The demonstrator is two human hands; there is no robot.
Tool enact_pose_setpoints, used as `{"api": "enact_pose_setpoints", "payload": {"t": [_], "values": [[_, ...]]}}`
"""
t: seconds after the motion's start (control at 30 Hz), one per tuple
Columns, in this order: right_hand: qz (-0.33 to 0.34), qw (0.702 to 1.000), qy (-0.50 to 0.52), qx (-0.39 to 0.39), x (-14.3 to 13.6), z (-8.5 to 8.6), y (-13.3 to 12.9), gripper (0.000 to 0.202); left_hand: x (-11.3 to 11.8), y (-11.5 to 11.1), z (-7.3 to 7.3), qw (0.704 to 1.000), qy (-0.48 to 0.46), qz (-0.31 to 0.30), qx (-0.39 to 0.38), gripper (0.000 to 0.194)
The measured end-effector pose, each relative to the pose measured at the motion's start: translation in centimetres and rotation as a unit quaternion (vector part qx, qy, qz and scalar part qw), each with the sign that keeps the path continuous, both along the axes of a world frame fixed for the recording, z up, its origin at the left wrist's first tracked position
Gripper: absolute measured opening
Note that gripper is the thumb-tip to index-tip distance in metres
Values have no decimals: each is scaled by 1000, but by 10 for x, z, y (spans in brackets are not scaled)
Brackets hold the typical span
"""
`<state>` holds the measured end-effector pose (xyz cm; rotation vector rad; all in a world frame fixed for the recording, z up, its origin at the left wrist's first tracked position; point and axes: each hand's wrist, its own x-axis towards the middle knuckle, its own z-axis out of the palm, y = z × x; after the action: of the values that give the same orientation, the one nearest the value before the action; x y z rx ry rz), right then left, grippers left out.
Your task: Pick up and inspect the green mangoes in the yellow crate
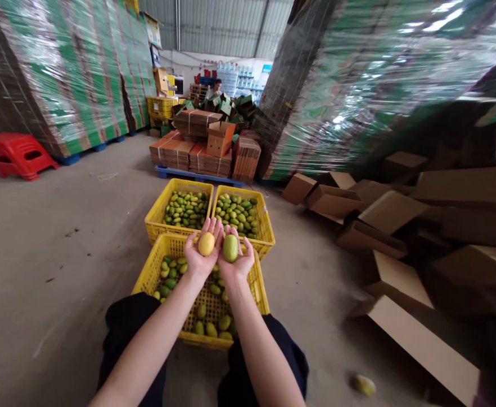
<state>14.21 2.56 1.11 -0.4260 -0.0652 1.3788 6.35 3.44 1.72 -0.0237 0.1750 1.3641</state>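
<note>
Side by side, palms up, my two hands hold one mango each. A yellow mango (206,244) lies on the palm of my left hand (197,261), whose fingers stretch away from me. On my right hand (240,265) rests a green mango (231,249), slightly longer in shape. Both hands are over a yellow plastic crate (258,285) between my knees. It holds loose green mangoes (211,329), and part of its inside is hidden by my forearms. Beyond it stand a left crate (155,217) and a right crate (268,227), both filled with green mangoes.
Cardboard boxes (396,277) lie jumbled on the right, near a single mango (364,385) on the floor. Ahead, flattened cartons (175,150) are stacked on a blue pallet (197,176). A red stool (16,155) stands left. A person (216,88) is far back.
</note>
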Motion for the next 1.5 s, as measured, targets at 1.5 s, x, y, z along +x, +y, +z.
{"api": "enact_pose_setpoints", "payload": {"t": [1.5], "values": [[28,993,-106,38,-7,4,0,39,6,-4,5,989,146,5,22,43]]}}
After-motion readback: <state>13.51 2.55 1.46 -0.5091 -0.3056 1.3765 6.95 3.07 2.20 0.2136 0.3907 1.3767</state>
